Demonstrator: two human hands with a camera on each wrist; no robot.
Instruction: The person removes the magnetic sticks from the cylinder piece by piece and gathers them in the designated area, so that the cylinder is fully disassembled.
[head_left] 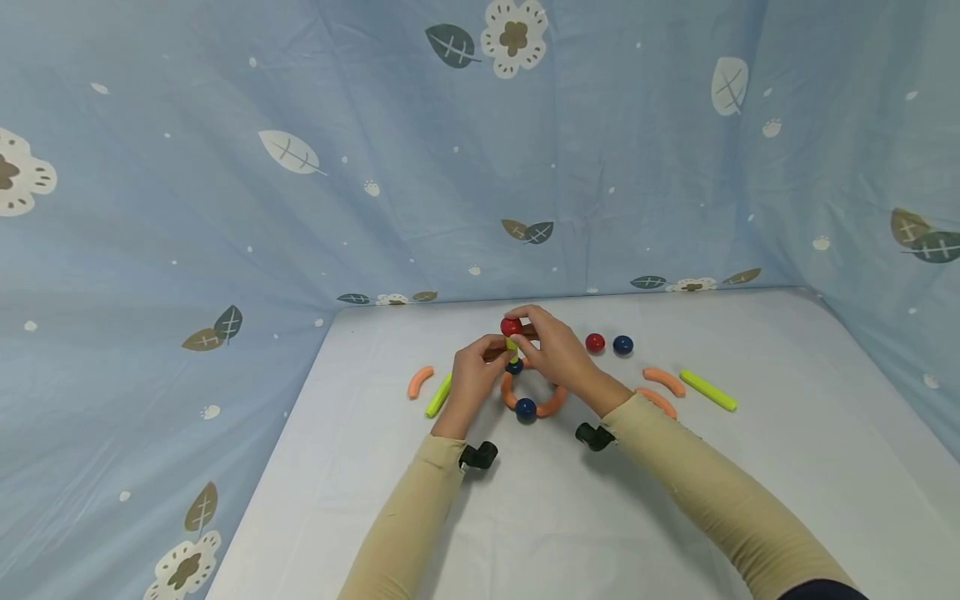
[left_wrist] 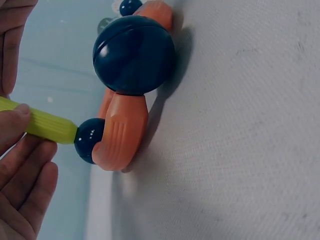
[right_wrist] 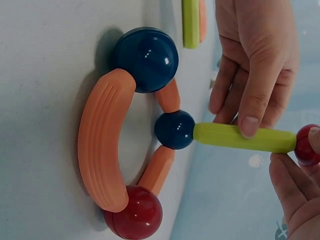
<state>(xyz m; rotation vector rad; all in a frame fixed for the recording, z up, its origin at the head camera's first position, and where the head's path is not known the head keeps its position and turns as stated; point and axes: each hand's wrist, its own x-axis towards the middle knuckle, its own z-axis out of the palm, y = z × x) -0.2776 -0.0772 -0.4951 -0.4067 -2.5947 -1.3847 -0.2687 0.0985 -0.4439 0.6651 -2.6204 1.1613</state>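
The green rod [right_wrist: 220,136] is standing upright on a blue ball [right_wrist: 174,129] of the orange ring [right_wrist: 100,145], its upper end meeting a red ball [head_left: 512,327]. The left hand [head_left: 476,372]'s fingers are pinching the rod from the side; the right hand [head_left: 559,350]'s fingers are gripping the red ball. Both forearms are converging over the tabletop [head_left: 525,525].

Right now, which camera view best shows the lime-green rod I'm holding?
The right wrist view: the lime-green rod shows almost whole, from blue ball to red ball, the left hand covering little. The head view shows it small and partly covered; the left wrist view cuts off its upper end.
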